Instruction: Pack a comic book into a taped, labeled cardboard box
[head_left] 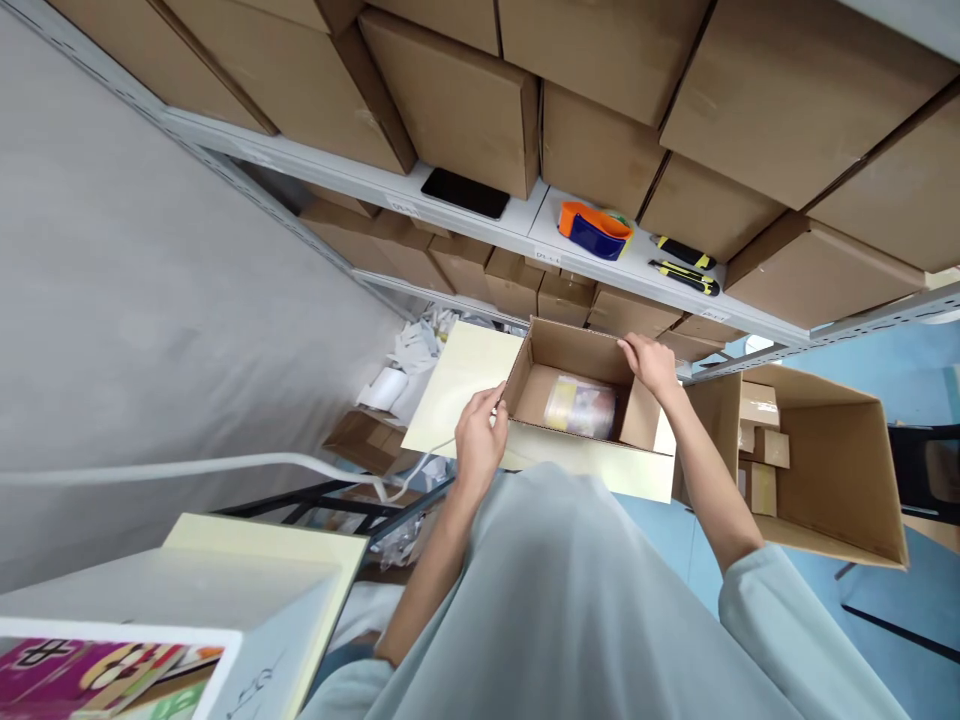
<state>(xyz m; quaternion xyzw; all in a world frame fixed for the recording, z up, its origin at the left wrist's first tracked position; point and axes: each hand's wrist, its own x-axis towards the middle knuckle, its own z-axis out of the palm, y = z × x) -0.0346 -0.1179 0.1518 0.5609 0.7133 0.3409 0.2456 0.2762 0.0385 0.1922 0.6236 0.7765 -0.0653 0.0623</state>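
An open cardboard box (536,385) stands on a pale yellow board (457,375) in front of me. Inside it lies a clear plastic-wrapped package (581,405) with yellow and reddish colours; what it contains I cannot make out. My left hand (482,437) grips the box's left edge between thumb and fingers. At the far right corner, my right hand (651,363) pinches the upper rim, with its fingers curled over the cardboard.
A shelf (517,215) above the box bears a black phone (465,193), an orange and blue tape dispenser (596,230) and two utility knives (684,277). Large cartons (457,100) fill the rack. An open carton (832,460) with smaller boxes stands at right; a white box (285,610) stands lower left.
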